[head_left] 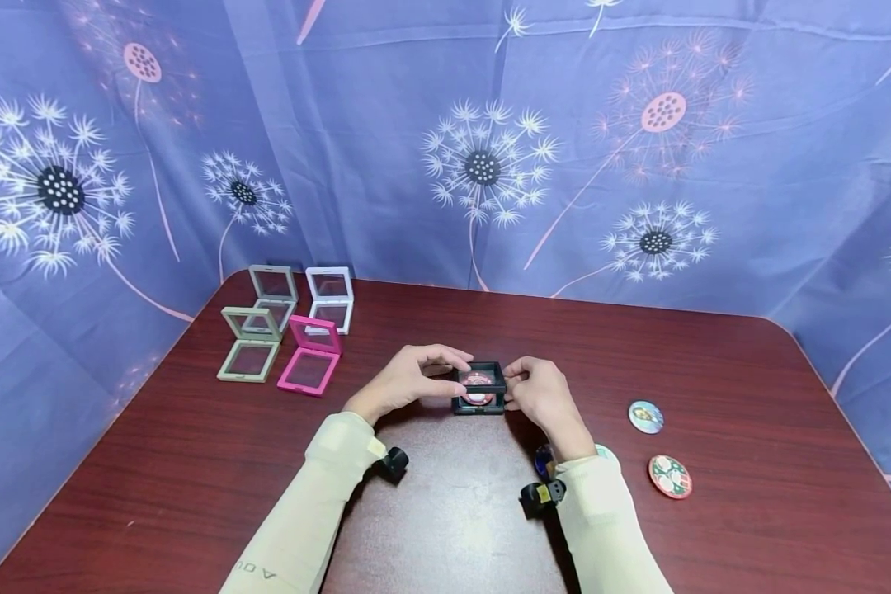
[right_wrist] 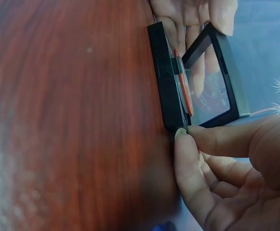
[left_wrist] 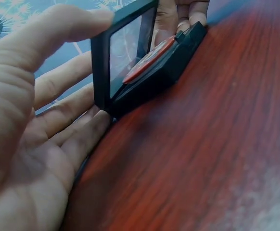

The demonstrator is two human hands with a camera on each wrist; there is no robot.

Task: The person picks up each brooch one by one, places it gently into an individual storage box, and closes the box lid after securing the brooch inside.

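A black hinged display frame (head_left: 483, 412) with clear film panes stands part-open on the table, its lid tilted over the base. Inside lies a red-edged round chip (left_wrist: 152, 61), resting on the base pane in the left wrist view. From the left, my left hand (head_left: 414, 375) holds the lid, thumb on its raised edge and fingers along the side and hinge. My right hand (head_left: 544, 394) pinches the right side of the base between thumb and forefinger, as the right wrist view shows. The chip (right_wrist: 184, 89) touches neither hand.
Several open frames stand at the back left: grey (head_left: 273, 285), white (head_left: 330, 272), green (head_left: 247, 378) and pink (head_left: 308, 388). To the right lie a light blue chip (head_left: 646, 417) and a red-green chip (head_left: 670, 477). A dark blue chip (head_left: 543, 463) shows partly beneath my right wrist.
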